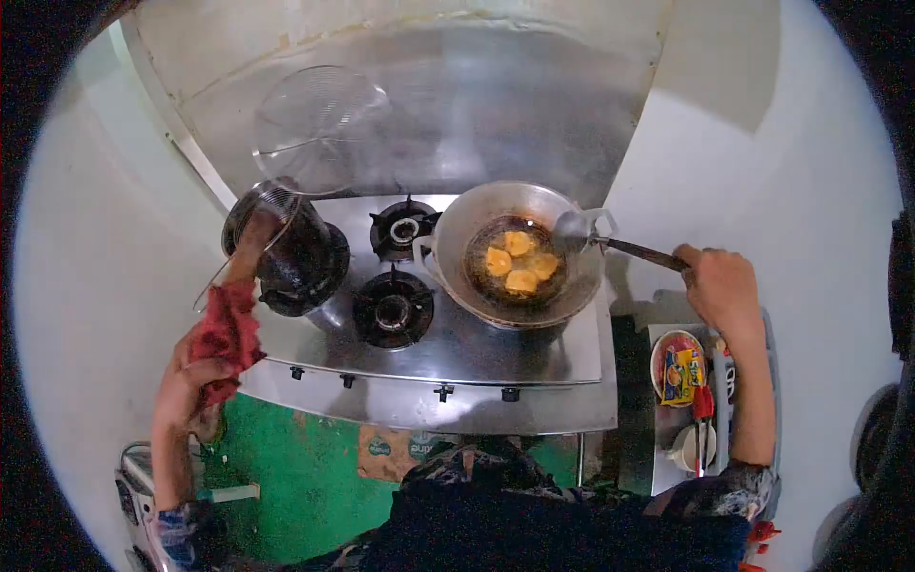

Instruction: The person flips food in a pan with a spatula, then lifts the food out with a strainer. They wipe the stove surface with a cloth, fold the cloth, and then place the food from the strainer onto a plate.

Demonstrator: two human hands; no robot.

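Note:
My right hand (721, 289) is closed around the dark handle of a metal spatula (646, 254), whose rounded head rests at the right rim of a large wok (450, 276). Several golden fried pieces (521, 280) lie in dark oil at the wok's bottom. My left hand (189, 377) grips a red cloth (227, 329), which is wrapped around the lower end of a wooden handle (250, 250). That handle leads up to a wire strainer (276, 202) over a dark pot (303, 257) on the stove's left side.
Two bare burners (394, 310) sit between pot and wok on the steel stove (515, 357). A large round mesh strainer (319, 119) stands at the back left. On the right, a side shelf holds a bowl with a yellow packet (682, 375), red-handled tongs (703, 404) and a white cup (688, 450).

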